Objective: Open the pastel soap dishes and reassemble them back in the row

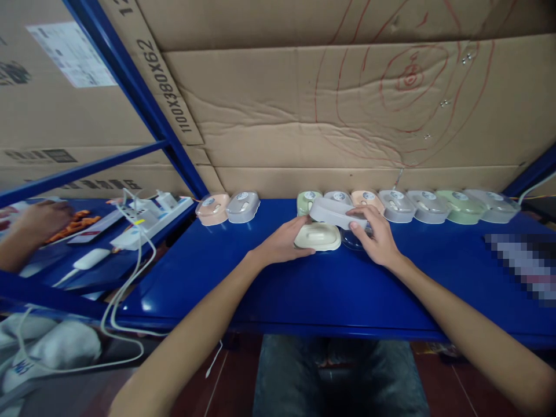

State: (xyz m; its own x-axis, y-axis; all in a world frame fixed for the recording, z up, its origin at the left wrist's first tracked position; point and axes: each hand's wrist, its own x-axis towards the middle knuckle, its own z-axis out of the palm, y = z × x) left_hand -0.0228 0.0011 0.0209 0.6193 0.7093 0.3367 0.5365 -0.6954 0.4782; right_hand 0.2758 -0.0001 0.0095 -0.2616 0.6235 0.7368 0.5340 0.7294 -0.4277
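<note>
A cream-coloured oval box lies on the blue table in front of me. My left hand rests against its left side, fingers on its edge. My right hand holds a grey lid-like piece tilted just above the cream box; something dark and transparent sits under that hand. Behind them runs a row of similar small boxes: green, peach, grey and others.
Two more boxes, peach and grey, stand at the back left. A white power strip with cables lies on the left shelf, where another person's hand rests. Cardboard sheets form the back wall.
</note>
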